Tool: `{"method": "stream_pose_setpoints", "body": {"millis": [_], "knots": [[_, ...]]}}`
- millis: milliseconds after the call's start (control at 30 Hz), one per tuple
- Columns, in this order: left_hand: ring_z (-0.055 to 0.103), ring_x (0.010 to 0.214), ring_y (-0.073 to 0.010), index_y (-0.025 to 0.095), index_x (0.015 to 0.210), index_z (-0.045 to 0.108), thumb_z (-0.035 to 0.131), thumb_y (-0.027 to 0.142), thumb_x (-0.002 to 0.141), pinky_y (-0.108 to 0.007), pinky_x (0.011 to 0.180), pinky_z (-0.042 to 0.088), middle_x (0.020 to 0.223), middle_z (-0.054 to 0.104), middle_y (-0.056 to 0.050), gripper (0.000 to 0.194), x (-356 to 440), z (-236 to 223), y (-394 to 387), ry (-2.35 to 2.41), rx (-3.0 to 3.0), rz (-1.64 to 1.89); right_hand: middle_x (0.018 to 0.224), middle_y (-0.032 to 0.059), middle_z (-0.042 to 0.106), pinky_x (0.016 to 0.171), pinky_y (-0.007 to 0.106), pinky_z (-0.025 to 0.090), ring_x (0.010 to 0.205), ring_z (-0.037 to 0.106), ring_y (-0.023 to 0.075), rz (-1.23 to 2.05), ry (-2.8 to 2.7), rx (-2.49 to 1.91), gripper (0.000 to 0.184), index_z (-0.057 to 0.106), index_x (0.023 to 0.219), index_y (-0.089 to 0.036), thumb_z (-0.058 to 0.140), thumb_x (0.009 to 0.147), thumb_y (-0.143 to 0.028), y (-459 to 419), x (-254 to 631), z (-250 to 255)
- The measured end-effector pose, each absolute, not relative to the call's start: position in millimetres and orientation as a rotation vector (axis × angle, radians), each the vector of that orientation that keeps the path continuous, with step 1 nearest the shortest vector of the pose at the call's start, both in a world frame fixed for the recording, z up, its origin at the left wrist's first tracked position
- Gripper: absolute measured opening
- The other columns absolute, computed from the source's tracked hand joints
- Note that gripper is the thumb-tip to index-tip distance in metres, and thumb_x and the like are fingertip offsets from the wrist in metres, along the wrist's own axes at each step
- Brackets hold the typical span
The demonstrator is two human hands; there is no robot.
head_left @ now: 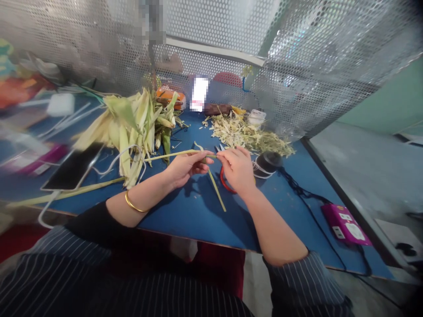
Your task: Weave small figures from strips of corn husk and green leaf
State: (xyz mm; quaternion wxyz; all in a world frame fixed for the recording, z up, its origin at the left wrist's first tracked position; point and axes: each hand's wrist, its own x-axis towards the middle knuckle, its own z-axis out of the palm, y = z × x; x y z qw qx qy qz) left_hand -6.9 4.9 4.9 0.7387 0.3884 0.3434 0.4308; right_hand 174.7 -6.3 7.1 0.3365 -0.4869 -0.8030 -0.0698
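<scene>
Gold flashed left of centre: a slim bangle [133,204] circled the left forearm [152,187]! Below came the left sleeve [99,222], plain black, then dark blue-grey with pale pinstripes towards the lower left. Stripes showed on the right sleeve [312,279], lower right, and down the black top [178,293], bottom centre! Left hand [187,168], right hand [236,169]: both were bare.

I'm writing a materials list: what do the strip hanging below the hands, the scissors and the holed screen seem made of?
Strip: probably dried leaf or husk, matte; pale yellow-green like the leafy pile.
Scissors: blades likely polished metal, by their gleam; red handle perhaps smooth plastic, by its even colour.
Screen: perhaps perforated metal, silvery with regular holes; plastic is possible.
</scene>
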Motion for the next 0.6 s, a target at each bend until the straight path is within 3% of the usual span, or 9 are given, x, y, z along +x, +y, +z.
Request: {"method": "stream_pose_setpoints", "body": {"millis": [100,200,300,433,600], "knots": [[0.06,0.053,-0.0082,0.013,0.091,0.071,0.064,0.026,0.08,-0.021,0.053,0.049,0.077,0.069,-0.006,0.018,-4,6,0,0.843,0.968,0.964,0.096,0.0054,0.067,0.093,0.04,0.036,0.094,0.06,0.0204,-0.201,-1.974,-1.208,0.018,0.066,0.097,-0.023,0.05,0.09,-0.029,-12,171,12],[0.062,0.054,-0.01,0.014,0.079,0.07,0.062,0.022,0.08,-0.023,0.054,0.049,0.077,0.07,-0.008,0.012,0,8,-5,0.852,0.994,0.916,0.09,0.0043,0.066,0.089,0.038,0.038,0.089,0.06,0.0191,-0.195,-1.954,-1.157,0.017,0.067,0.098,-0.024,0.054,0.088,-0.028,-18,166,14],[0.061,0.052,-0.0107,0.014,0.069,0.068,0.058,0.015,0.078,-0.023,0.053,0.049,0.065,0.068,-0.006,0.014,3,8,-7,0.872,1.03,0.898,0.087,0.0037,0.065,0.087,0.038,0.038,0.086,0.06,0.0184,-0.163,-2.016,-1.13,0.018,0.067,0.099,-0.025,0.054,0.088,-0.028,-21,161,12],[0.06,0.046,-0.0134,0.014,0.063,0.067,0.055,0.006,0.071,-0.026,0.05,0.049,0.051,0.063,-0.004,0.016,8,3,-9,0.896,1.119,0.881,0.086,0.0041,0.064,0.081,0.036,0.039,0.084,0.059,0.0183,-0.056,-2.108,-1.129,0.02,0.066,0.102,-0.023,0.054,0.089,-0.032,-22,154,9],[0.059,0.044,-0.0137,0.014,0.056,0.065,0.051,0.0,0.066,-0.026,0.049,0.05,0.049,0.062,-0.006,0.022,13,-7,-11,0.915,1.125,0.777,0.083,0.002,0.064,0.08,0.034,0.038,0.08,0.058,0.0165,0.063,-2.162,-1.132,0.014,0.066,0.094,-0.023,0.055,0.088,-0.029,-22,151,6]]}}
